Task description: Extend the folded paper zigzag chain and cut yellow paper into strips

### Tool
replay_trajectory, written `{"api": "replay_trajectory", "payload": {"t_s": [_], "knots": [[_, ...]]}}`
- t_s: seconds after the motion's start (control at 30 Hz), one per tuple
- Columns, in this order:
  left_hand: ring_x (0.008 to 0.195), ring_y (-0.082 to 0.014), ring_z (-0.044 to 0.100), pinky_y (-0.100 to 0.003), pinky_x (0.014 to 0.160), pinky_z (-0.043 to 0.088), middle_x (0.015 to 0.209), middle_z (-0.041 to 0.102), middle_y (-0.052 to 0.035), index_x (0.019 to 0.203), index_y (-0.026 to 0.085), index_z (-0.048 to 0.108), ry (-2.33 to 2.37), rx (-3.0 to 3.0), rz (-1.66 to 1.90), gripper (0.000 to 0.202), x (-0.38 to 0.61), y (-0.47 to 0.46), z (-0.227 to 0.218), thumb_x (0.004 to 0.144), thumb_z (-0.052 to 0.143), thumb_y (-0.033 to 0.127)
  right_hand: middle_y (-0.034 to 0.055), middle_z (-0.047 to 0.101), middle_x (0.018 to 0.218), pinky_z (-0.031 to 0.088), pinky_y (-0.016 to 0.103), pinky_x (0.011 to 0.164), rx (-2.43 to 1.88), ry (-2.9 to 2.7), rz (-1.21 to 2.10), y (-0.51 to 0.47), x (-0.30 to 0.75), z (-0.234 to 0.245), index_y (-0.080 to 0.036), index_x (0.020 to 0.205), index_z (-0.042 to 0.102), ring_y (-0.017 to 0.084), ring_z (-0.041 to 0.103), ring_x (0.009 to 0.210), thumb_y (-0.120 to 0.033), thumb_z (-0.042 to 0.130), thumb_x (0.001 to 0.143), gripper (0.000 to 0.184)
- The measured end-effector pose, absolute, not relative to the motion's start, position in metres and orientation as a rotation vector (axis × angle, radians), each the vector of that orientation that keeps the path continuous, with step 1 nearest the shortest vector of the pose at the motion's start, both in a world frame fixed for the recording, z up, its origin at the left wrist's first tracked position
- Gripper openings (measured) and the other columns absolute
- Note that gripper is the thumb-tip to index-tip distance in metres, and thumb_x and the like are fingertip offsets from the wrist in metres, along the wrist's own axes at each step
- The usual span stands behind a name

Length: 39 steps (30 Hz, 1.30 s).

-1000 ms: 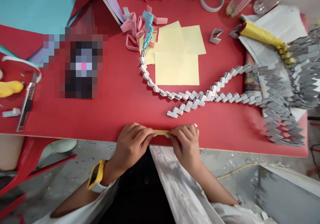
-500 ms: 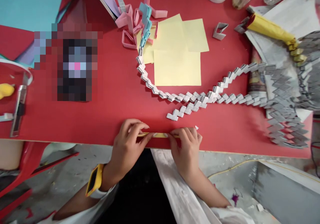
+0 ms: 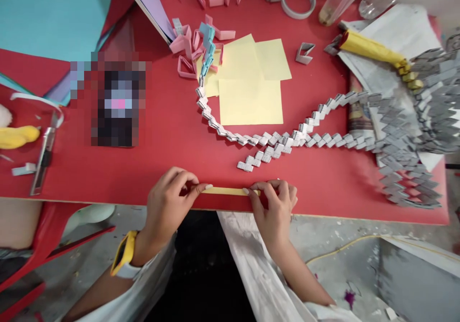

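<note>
A narrow folded yellow paper strip (image 3: pixel 227 191) lies level near the table's front edge, between my two hands. My left hand (image 3: pixel 171 198) pinches its left end between thumb and fingers. At the other end, my right hand (image 3: pixel 272 201) has thumb and index finger closed on the strip, the other fingers curled. Just beyond my hands runs a long zigzag chain of folded paper (image 3: pixel 264 154), mostly printed newsprint, with a light blue section (image 3: pixel 208 49) at its far end. Square yellow paper sheets (image 3: pixel 251 101) are spread behind the chain.
Pink folded paper links (image 3: pixel 187 68) lie beside the yellow sheets. On the left are a box cutter (image 3: pixel 43 159) and a blurred-out dark object (image 3: pixel 117 109). A tape roll (image 3: pixel 298 1) sits at the back. Woven grey paper (image 3: pixel 406 164) and a yellow paper roll (image 3: pixel 373 51) occupy the right.
My hands have moved apart along the strip toward its ends, so a longer stretch of yellow shows between them. The view has shifted slightly.
</note>
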<state>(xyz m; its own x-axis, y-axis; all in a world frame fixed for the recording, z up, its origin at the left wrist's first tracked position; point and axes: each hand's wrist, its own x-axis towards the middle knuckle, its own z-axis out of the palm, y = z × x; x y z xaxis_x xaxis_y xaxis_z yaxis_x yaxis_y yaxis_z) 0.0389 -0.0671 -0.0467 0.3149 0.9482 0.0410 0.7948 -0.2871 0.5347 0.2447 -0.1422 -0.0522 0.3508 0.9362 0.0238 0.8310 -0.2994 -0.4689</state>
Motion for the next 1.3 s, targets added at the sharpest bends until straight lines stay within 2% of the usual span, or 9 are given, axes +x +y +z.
{"api": "replay_trajectory", "payload": {"t_s": [0.23, 0.43, 0.57, 0.67, 0.77, 0.93, 1.0, 1.13, 1.3], "knots": [[0.087, -0.0164, 0.056, -0.029, 0.080, 0.047, 0.093, 0.060, -0.0043, 0.106, 0.024, 0.066, 1.274, 2.407, 0.590, 0.019, 0.029, -0.064, -0.057, 0.088, 0.061, 0.022, 0.0067, 0.051, 0.093, 0.037, 0.037, 0.076, -2.146, -1.572, 0.306, -0.146, 0.253, -0.055, -0.024, 0.088, 0.069, 0.023, 0.042, 0.089, -0.028, 0.058, 0.089, 0.012], [0.089, -0.0172, 0.059, -0.029, 0.077, 0.047, 0.094, 0.064, -0.0055, 0.120, 0.026, 0.064, 0.842, 2.682, 0.529, 0.035, 0.026, -0.066, -0.059, 0.093, 0.046, 0.012, 0.0078, 0.053, 0.092, 0.042, 0.039, 0.078, -2.157, -1.601, 0.232, -0.151, 0.267, -0.055, -0.023, 0.092, 0.067, 0.023, 0.044, 0.087, -0.029, 0.057, 0.089, 0.013], [0.094, -0.0190, 0.059, -0.031, 0.080, 0.048, 0.101, 0.064, -0.0072, 0.130, 0.027, 0.056, 0.778, 2.846, 0.456, 0.045, 0.024, -0.069, -0.059, 0.091, 0.044, 0.007, 0.0100, 0.063, 0.095, 0.042, 0.037, 0.080, -2.054, -1.708, -0.120, -0.156, 0.262, -0.051, -0.020, 0.100, 0.067, 0.024, 0.053, 0.092, -0.024, 0.053, 0.092, 0.016], [0.095, -0.0198, 0.058, -0.032, 0.081, 0.048, 0.104, 0.061, -0.0072, 0.135, 0.034, 0.051, 0.799, 2.910, 0.325, 0.055, 0.026, -0.067, -0.059, 0.090, 0.042, 0.005, 0.0097, 0.066, 0.120, 0.038, 0.039, 0.096, -1.723, -2.127, -0.113, -0.157, 0.254, -0.051, -0.018, 0.123, 0.059, 0.025, 0.052, 0.117, -0.034, 0.048, 0.095, 0.034], [0.097, -0.0200, 0.057, -0.033, 0.082, 0.047, 0.105, 0.059, -0.0066, 0.137, 0.037, 0.048, 0.749, 2.921, 0.263, 0.057, 0.028, -0.061, -0.057, 0.089, 0.043, 0.005, 0.0038, 0.053, 0.142, 0.029, 0.040, 0.109, -1.605, -2.418, 0.003, -0.158, 0.253, -0.056, -0.017, 0.140, 0.046, 0.021, 0.043, 0.132, -0.049, 0.038, 0.097, 0.054], [0.104, -0.0214, 0.056, -0.036, 0.090, 0.044, 0.109, 0.061, -0.0071, 0.140, 0.033, 0.044, 0.769, 2.945, 0.114, 0.066, 0.012, -0.055, -0.047, 0.085, 0.041, -0.001, 0.0048, 0.050, 0.144, 0.032, 0.039, 0.109, -1.715, -2.428, 0.020, -0.168, 0.270, -0.059, -0.016, 0.145, 0.038, 0.021, 0.045, 0.133, -0.054, 0.039, 0.094, 0.064], [0.108, -0.0231, 0.055, -0.037, 0.092, 0.043, 0.110, 0.061, -0.0083, 0.138, 0.032, 0.048, 0.804, 2.954, 0.029, 0.059, 0.003, -0.054, -0.038, 0.086, 0.047, 0.004, 0.0044, 0.051, 0.144, 0.033, 0.039, 0.108, -1.703, -2.429, -0.001, -0.170, 0.276, -0.057, -0.017, 0.145, 0.039, 0.022, 0.045, 0.133, -0.053, 0.039, 0.094, 0.062], [0.097, -0.0227, 0.059, -0.033, 0.082, 0.048, 0.107, 0.061, -0.0107, 0.123, 0.024, 0.060, 0.722, 2.909, 0.063, 0.037, 0.013, -0.040, -0.004, 0.088, 0.059, 0.035, 0.0037, 0.052, 0.143, 0.028, 0.039, 0.111, -1.676, -2.394, -0.121, -0.172, 0.286, -0.053, -0.018, 0.143, 0.043, 0.024, 0.045, 0.134, -0.056, 0.035, 0.094, 0.063], [0.092, -0.0195, 0.061, -0.032, 0.080, 0.049, 0.111, 0.059, -0.0127, 0.130, 0.016, 0.053, 0.733, 2.965, 0.176, 0.037, 0.090, 0.030, 0.015, 0.097, 0.039, 0.027, 0.0122, 0.049, 0.144, 0.009, 0.049, 0.117, -1.912, -2.337, -0.177, -0.186, 0.327, -0.056, -0.013, 0.152, 0.022, 0.027, 0.047, 0.132, -0.055, 0.033, 0.095, 0.071]]}}
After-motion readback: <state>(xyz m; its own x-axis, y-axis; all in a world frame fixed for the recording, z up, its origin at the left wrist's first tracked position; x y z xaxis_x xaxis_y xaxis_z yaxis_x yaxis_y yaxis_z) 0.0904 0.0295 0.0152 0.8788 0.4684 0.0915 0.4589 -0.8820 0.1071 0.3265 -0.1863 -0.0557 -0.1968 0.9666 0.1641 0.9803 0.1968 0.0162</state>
